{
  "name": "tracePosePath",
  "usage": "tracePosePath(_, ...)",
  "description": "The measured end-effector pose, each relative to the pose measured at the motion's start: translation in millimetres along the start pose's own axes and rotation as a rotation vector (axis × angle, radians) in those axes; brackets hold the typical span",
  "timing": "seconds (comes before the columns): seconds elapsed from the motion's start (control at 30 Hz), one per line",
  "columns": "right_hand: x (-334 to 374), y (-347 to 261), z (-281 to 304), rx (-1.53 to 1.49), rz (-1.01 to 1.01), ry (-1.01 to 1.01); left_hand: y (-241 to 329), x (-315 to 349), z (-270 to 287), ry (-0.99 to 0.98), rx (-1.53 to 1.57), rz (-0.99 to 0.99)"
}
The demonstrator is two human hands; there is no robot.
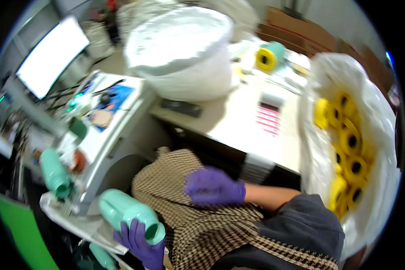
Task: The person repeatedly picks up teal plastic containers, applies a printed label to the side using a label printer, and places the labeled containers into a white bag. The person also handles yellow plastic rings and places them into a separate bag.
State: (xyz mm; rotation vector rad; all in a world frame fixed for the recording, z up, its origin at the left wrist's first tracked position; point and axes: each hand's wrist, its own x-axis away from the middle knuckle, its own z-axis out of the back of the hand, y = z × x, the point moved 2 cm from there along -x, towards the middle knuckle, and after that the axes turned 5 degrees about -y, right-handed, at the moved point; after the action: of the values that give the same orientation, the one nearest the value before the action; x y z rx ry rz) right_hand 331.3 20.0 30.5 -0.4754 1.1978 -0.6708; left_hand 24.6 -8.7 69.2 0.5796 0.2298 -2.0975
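We hold mint bottle (pixel 126 209) in half-curled left hand (pixel 141 243) | long axis slants away leftward from it | right hand (pixel 214 186) farther, blurred: we can't tell its grip

right hand (pixel 215 186): blurred | green panel (pixel 20 231): cut off | pink-striped sheet (pixel 268 120): print unreadable

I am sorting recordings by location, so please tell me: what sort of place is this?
Probably a workshop or packing station, judging by the plastic bag of yellow round parts and the mint-green bottle in the gloved left hand.
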Motion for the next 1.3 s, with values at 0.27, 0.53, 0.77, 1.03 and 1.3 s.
tracePosePath(0.27, 138.7, 24.2, 248.4, 0.665, -0.521, 0.626, 11.3, 55.4, -85.7, -0.101, -0.068, -0.705)
tracePosePath(0.53, 167.7, 63.2, 227.7, 0.960, -0.762, 0.446, 22.6, 57.7, -93.9, -0.087, -0.025, -0.606)
tracePosePath(0.77, 137.9, 55.2, 208.5, 1.135, -0.489, 0.394, 31.0, 51.8, -97.1, -0.001, 0.001, -0.587)
tracePosePath(1.03, 173.3, 66.6, 226.7, 0.953, -0.778, 0.496, 29.4, 65.2, -104.4, -0.036, -0.071, -0.542)
tracePosePath(1.3, 171.2, 72.7, 228.6, 0.886, -0.917, 0.582, 31.3, 54.9, -97.3, -0.033, -0.119, -0.563)
